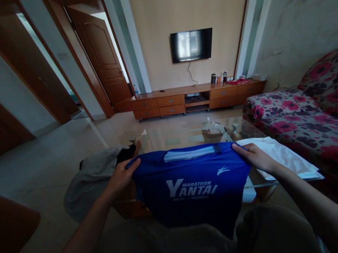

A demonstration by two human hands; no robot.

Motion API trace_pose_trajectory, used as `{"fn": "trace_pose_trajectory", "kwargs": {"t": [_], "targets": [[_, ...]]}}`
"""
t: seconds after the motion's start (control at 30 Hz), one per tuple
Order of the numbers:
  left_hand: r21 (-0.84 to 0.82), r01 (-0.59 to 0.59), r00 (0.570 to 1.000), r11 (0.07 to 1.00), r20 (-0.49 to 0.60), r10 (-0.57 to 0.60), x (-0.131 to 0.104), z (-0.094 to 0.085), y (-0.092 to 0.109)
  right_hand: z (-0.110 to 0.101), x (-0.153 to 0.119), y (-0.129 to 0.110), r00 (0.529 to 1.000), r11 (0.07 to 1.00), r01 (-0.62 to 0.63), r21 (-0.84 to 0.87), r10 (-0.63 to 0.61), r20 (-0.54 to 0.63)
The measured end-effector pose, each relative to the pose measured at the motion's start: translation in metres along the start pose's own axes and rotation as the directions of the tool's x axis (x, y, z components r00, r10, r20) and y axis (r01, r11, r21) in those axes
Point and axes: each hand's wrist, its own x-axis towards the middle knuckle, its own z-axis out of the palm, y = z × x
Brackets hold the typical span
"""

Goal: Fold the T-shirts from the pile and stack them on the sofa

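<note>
A blue T-shirt (199, 208) with white "Marathon Yantai" lettering is stretched between my hands, its collar at the top and its lower part hanging toward my lap. My left hand (124, 172) pinches the shirt's left shoulder, thumb on top. At the opposite shoulder my right hand (254, 155) is closed on the cloth in the same way. Fingers under the fabric are hidden on both sides. Close to my right hand, a white folded cloth (279, 157) lies on the glass coffee table (186, 134). Grey clothing (91, 179) is heaped beyond my left wrist.
The floral sofa (324, 116) stands on the right. Across the room a long wooden TV cabinet (171, 101) carries bottles and small items beneath a wall television (192, 45). A brown rounded piece of furniture (6, 225) is at the left, and a wooden door (101, 60) stands ajar.
</note>
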Motion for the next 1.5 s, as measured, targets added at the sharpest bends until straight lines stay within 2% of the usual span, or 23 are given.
{"fn": "trace_pose_trajectory", "kwargs": {"t": [0.1,0.17,0.23,0.4,0.5,0.57,0.63,0.73,0.93,1.03,1.13,1.27,1.33,1.4,1.5], "targets": [[-0.051,0.049,0.993,0.997,0.113,-0.043,0.004,-0.003,-0.007,-0.005,0.003,-0.001,1.0,0.998,0.02,-0.058,-0.021,-0.016],[-0.028,0.059,0.983,0.998,0.176,-0.053,0.006,-0.008,-0.011,-0.011,0.002,-0.005,0.998,0.99,0.053,-0.127,-0.058,-0.035],[0.028,0.04,0.974,0.999,0.224,-0.045,0.007,-0.015,-0.012,-0.019,-0.002,-0.011,0.995,0.98,0.095,-0.174,-0.097,-0.007],[0.307,-0.087,0.971,0.948,0.237,0.012,0.0,-0.047,-0.005,-0.044,-0.016,-0.02,0.986,0.97,0.137,-0.2,-0.115,0.121],[0.425,-0.179,0.959,0.887,0.278,0.06,-0.009,-0.069,0.002,-0.06,-0.023,-0.015,0.978,0.947,0.19,-0.258,-0.16,0.132],[0.443,-0.225,0.953,0.868,0.285,0.102,-0.015,-0.08,0.007,-0.069,-0.026,-0.012,0.978,0.91,0.21,-0.357,-0.191,0.088],[0.461,-0.261,0.954,0.848,0.256,0.155,-0.019,-0.085,0.012,-0.078,-0.031,-0.013,0.971,0.853,0.222,-0.473,-0.24,0.022],[0.511,-0.294,0.955,0.808,0.181,0.233,-0.023,-0.084,0.02,-0.088,-0.04,-0.023,0.939,0.766,0.252,-0.591,-0.341,-0.042],[0.572,-0.248,0.952,0.782,-0.005,0.306,-0.04,-0.076,0.042,-0.106,-0.066,-0.052,0.893,0.69,0.21,-0.692,-0.424,-0.152],[0.581,-0.276,0.923,0.765,-0.063,0.38,-0.051,-0.078,0.061,-0.12,-0.078,-0.067,0.861,0.661,0.221,-0.717,-0.478,-0.175],[0.637,-0.282,0.87,0.717,-0.147,0.472,-0.054,-0.081,0.084,-0.133,-0.082,-0.085,0.852,0.678,0.25,-0.691,-0.493,-0.176],[0.699,-0.282,0.779,0.657,-0.232,0.582,-0.037,-0.08,0.115,-0.142,-0.066,-0.106,0.838,0.718,0.232,-0.657,-0.49,-0.239],[0.725,-0.276,0.758,0.63,-0.239,0.607,-0.018,-0.078,0.124,-0.143,-0.047,-0.11,0.823,0.728,0.216,-0.651,-0.494,-0.28],[0.745,-0.276,0.753,0.607,-0.225,0.618,0.009,-0.074,0.125,-0.141,-0.022,-0.109,0.825,0.756,0.182,-0.629,-0.466,-0.321],[0.752,-0.275,0.793,0.599,-0.175,0.583,0.056,-0.061,0.108,-0.135,0.019,-0.096,0.864,0.83,0.071,-0.553,-0.328,-0.381]]}}
